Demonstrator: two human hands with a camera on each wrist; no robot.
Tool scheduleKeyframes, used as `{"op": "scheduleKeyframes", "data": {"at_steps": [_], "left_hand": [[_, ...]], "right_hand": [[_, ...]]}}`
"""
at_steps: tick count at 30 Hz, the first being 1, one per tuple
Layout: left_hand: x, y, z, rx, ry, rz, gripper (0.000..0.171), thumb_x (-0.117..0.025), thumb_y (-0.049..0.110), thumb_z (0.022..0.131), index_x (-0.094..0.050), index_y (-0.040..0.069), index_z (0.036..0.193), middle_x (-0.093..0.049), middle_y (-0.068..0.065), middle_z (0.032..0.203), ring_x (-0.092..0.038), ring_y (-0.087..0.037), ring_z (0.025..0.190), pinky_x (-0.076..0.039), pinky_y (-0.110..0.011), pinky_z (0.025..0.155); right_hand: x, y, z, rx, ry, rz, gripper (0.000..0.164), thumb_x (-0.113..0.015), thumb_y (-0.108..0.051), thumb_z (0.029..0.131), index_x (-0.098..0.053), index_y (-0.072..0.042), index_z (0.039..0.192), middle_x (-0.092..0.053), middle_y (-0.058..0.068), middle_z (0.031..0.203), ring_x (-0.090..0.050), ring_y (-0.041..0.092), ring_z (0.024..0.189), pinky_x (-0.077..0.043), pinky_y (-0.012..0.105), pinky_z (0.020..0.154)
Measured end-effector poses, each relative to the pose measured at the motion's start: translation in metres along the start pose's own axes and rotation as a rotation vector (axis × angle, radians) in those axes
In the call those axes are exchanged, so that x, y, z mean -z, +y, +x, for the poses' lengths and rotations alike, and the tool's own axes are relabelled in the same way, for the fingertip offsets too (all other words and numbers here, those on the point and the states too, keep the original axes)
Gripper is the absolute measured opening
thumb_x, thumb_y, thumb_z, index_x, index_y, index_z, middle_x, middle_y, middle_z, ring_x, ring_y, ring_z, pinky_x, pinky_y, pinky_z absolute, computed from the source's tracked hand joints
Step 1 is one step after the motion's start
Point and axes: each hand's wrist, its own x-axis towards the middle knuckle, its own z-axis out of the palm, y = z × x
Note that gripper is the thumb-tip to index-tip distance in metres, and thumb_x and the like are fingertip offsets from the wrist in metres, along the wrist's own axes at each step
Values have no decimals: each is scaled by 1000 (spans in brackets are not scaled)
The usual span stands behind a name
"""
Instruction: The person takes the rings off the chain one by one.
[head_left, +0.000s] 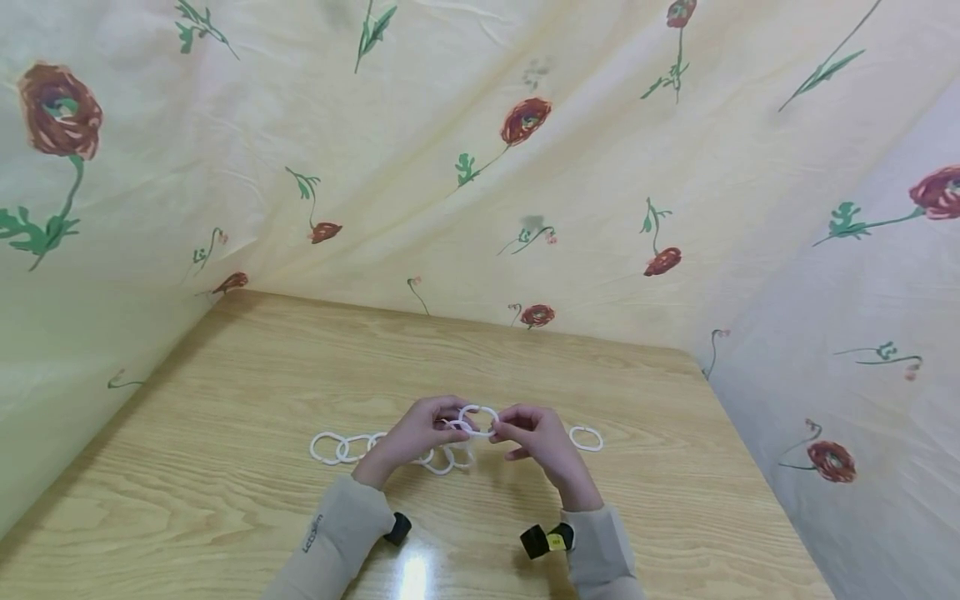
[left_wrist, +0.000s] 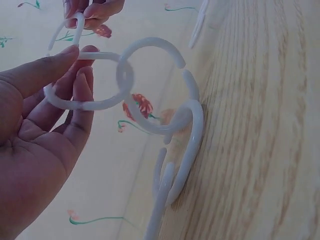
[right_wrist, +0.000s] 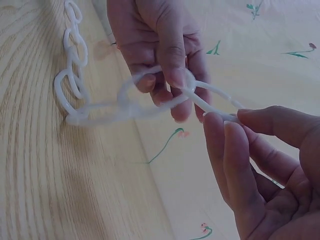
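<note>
Both hands meet over the table, working on white plastic ring links. My left hand (head_left: 416, 429) pinches the end ring (left_wrist: 102, 105) of a chain between thumb and fingers. A further ring (right_wrist: 202, 105) passes through that one, its far side pinched by the thumb and fingertips of my right hand (head_left: 542, 435). From the left hand the chain hangs down to the wood. Its other links (head_left: 312, 447) lie in a row to the left, partly hidden behind the left hand and wrist in the head view.
One loose white ring (head_left: 585, 427) lies on the wooden table (head_left: 675, 500), just right of the right hand. Cream cloth (head_left: 375, 125) with red flowers hangs along the table's back and sides. Each wrist wears a dark strap device (head_left: 535, 542).
</note>
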Motion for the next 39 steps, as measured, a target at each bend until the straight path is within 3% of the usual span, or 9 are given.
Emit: {"op": "scheduleKeyframes", "data": {"at_steps": [5, 21, 26, 33, 36, 39], "left_hand": [[0, 0, 0, 1, 14, 23, 37, -68, 1, 87, -58, -11, 120, -67, -24, 101, -63, -5, 85, -55, -14, 74], [1, -1, 0, -19, 35, 45, 23, -65, 3, 90, -63, -9, 109, -67, -23, 101, -61, 2, 87, -55, -15, 81], [3, -2, 1, -15, 24, 13, 24, -64, 2, 91, -62, -10, 111, -67, -26, 103, -65, -6, 89, -58, -18, 81], [7, -3, 0, -1, 10, -26, 25, -61, 5, 93, -60, -10, 114, -67, -28, 107, -68, -40, 94, -60, -27, 81], [8, -3, -1, 8, 13, -37, 25, -60, 5, 94, -60, -10, 113, -66, -28, 108, -68, -42, 94, -60, -26, 81], [9, -3, -1, 12, 16, -32, 24, -60, 6, 94, -61, -10, 112, -66, -28, 107, -70, -32, 90, -61, -31, 82]], "right_hand": [[1, 0, -1, -1, 32, 4, 34, -64, -11, 93, -58, 17, 111, -71, 1, 87, -68, 8, 81, -58, 23, 60], [4, 1, 3, -8, 87, 29, 24, -66, -14, 92, -65, 6, 105, -70, -5, 85, -68, 7, 80, -58, 25, 59], [6, 0, 3, -17, 111, 27, 27, -66, -14, 92, -64, 9, 106, -71, -4, 86, -68, 7, 80, -59, 25, 60], [7, -1, 2, -39, 131, 38, 25, -63, -12, 94, -62, 9, 107, -71, -2, 86, -68, 7, 79, -58, 24, 60], [7, -1, 1, -47, 141, 45, 26, -62, -12, 95, -61, 10, 109, -72, -1, 86, -68, 7, 79, -58, 24, 60], [8, -2, 1, -50, 144, 48, 30, -61, -12, 95, -59, 12, 111, -73, 1, 88, -68, 7, 79, -58, 24, 61]]}}
